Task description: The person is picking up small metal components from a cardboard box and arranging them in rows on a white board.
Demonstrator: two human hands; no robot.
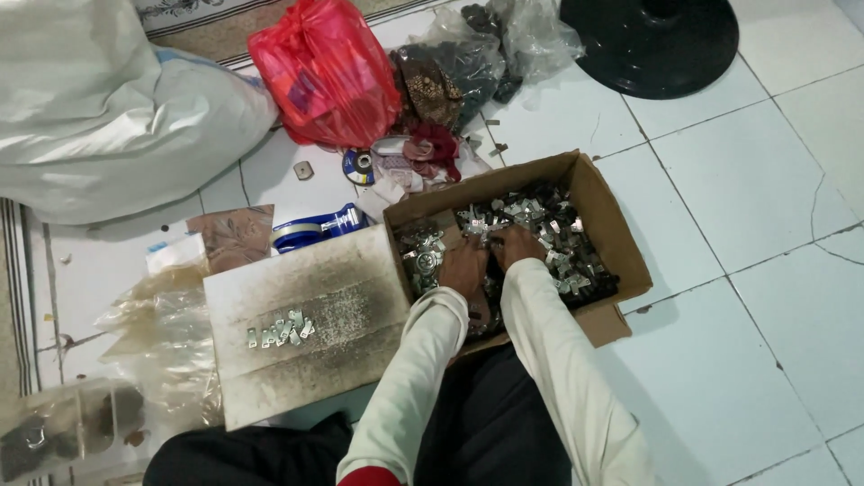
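Note:
A brown cardboard box (605,214) on the tiled floor is full of small metal clips (549,225). Both my hands are inside it, side by side. My left hand (463,265) rests fingers-down on the clips near the box's left half, fingers curled into the pile. My right hand (517,245) lies just beside it, fingers dug into the clips. What either hand holds is hidden by the pile. A white board (351,270) to the left carries a small row of clips (281,329).
A red plastic bag (324,67), a big white sack (108,117), dark bags of scraps (468,63) and a black round base (652,40) lie beyond. A blue tape dispenser (319,227), a grinding disc (358,166) and clear plastic bags (162,333) sit nearby.

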